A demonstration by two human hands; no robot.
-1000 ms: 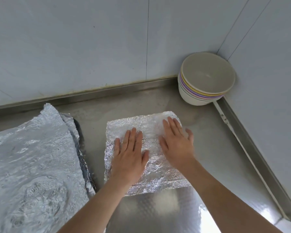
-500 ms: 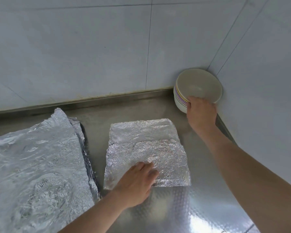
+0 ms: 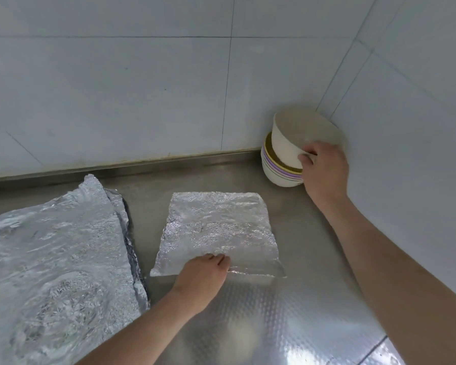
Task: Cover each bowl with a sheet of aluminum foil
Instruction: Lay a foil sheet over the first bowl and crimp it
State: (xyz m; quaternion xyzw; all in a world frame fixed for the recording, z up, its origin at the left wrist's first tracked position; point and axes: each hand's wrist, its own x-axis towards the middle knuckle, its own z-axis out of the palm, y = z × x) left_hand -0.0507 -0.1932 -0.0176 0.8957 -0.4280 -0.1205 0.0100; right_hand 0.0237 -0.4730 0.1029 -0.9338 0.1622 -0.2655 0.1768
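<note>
In the head view, the right hand reaches to the far right corner and grips the top bowl, a cream one. The thumb is pressed to the outer wall just under the rim. The other fingers go over the rim and are hidden behind the hand. The bowl is tilted, with its mouth turned up and towards the corner. Its base sits partly out of the stack of bowls, whose rims show yellow and purple bands. The stack stands on the steel counter, right against the tiled wall.

The left hand lies on the near edge of the foil sheet. Its fingers are bent, with the tips down on the foil. Whether they pinch the edge or only press it cannot be told. The sheet lies flat and crinkled in the middle of the counter, well apart from the bowls, with bare steel between them.

To the left, just beside the sheet, lie larger foil sheets, layered and rumpled, with edges showing one under another.
</note>
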